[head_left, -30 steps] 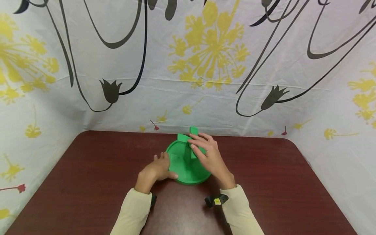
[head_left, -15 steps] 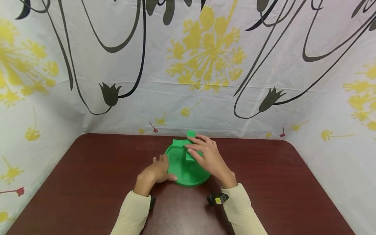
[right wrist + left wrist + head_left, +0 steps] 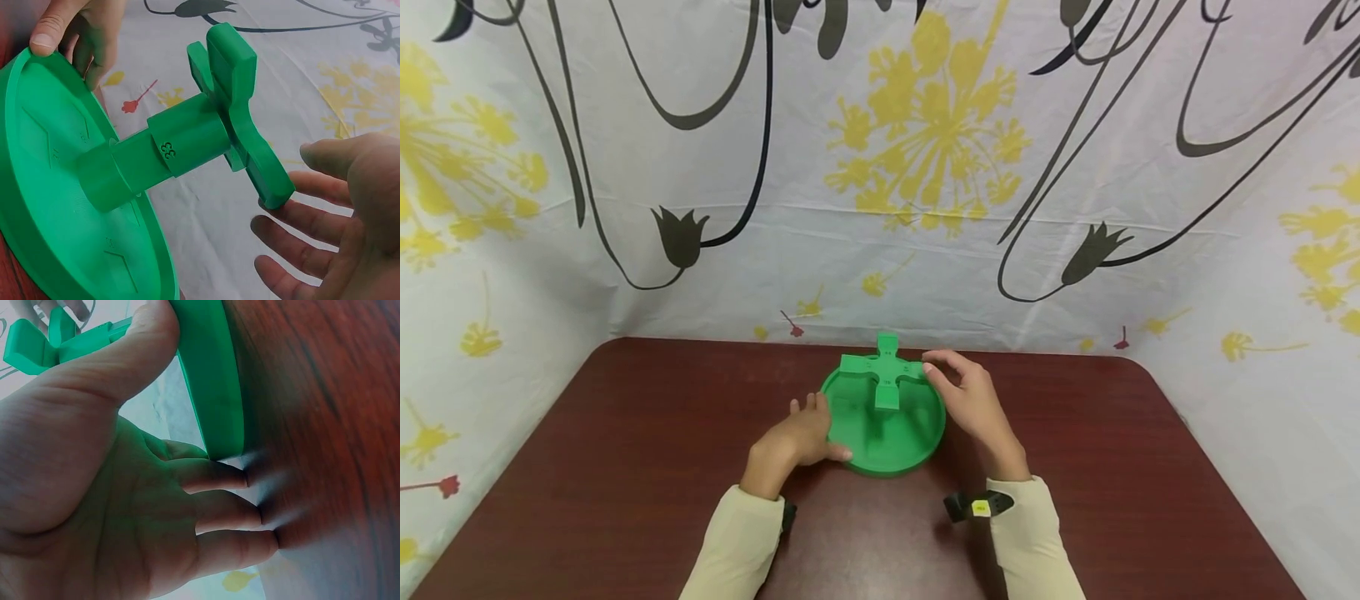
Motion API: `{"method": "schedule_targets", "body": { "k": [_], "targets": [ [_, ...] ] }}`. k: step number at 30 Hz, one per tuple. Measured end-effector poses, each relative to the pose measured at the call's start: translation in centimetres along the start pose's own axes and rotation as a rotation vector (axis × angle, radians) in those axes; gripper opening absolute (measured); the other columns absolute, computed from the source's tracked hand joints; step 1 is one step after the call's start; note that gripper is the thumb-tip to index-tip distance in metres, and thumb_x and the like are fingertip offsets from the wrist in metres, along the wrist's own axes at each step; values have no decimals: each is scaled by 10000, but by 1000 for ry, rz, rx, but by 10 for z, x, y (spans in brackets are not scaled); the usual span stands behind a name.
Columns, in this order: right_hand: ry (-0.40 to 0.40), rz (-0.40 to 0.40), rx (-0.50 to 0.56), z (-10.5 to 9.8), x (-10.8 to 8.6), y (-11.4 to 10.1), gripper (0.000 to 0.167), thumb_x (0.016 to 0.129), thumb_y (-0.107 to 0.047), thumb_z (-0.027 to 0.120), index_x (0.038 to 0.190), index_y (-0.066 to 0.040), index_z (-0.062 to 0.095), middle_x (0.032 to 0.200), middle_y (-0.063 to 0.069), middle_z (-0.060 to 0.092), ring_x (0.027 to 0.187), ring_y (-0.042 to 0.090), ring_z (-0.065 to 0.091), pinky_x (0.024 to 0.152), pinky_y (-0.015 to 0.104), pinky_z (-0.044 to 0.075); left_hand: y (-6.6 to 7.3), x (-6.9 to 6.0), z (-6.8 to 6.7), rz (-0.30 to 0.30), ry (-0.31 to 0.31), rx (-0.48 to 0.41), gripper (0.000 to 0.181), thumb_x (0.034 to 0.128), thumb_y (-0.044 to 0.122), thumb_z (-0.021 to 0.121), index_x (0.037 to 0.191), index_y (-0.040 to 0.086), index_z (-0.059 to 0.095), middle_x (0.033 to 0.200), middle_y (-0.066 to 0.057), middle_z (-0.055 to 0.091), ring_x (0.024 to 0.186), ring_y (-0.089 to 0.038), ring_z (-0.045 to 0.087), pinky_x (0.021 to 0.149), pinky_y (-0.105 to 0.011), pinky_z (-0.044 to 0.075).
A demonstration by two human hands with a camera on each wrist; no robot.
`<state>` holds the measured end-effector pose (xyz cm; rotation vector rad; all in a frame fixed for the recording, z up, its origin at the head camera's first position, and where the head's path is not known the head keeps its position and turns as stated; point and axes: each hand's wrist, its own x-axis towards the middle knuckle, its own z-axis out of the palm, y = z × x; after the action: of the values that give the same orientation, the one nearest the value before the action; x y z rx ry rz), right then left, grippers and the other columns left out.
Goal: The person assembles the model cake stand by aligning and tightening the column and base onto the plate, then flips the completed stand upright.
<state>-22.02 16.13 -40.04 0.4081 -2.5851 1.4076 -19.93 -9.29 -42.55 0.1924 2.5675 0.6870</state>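
A green cross-shaped knob (image 3: 887, 367) tops a thick post in a shallow round green base (image 3: 887, 454). In the right wrist view, the post (image 3: 187, 137) bears a raised "33". At the base's left side, my left hand (image 3: 796, 432) holds the rim, thumb over the edge and fingers against the outer wall, their tips down on the table. My right hand (image 3: 973, 400) is at the knob's right arm, fingers apart and loosely bent. Its index finger lies against or very near the arm's tip (image 3: 275, 190); contact is hard to tell.
The dark red wooden table (image 3: 662, 467) has rounded far corners. Behind it and at both sides hangs a white sheet (image 3: 775, 275) with yellow and grey flower prints. A black strap (image 3: 977, 507) sits on the right wrist.
The cross-shaped knob turned a little between the two earlier frames. My right hand has since moved right, off the knob's middle, baring its top. My left hand stays at the rim.
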Motion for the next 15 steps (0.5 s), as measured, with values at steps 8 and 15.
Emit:
{"method": "schedule_targets", "body": {
  "k": [8,15],
  "targets": [
    [-18,-5,32,1,1,3,225,1004,-218,612,1184,-122,708,1194,90,695,1043,237,684,864,400,553,0,1,0,8,0,9,1053,903,380,726,1552,-98,48,1618,-304,68,1487,-496,39,1148,-577,284],
    [-33,20,36,1,-1,-13,206,995,-97,604,1157,-24,708,1102,154,712,886,265,651,756,332,518,-1,1,0,14,1,16,1052,900,373,731,1548,-107,56,1612,-315,78,1483,-507,46,1144,-580,288]
  ]
}}
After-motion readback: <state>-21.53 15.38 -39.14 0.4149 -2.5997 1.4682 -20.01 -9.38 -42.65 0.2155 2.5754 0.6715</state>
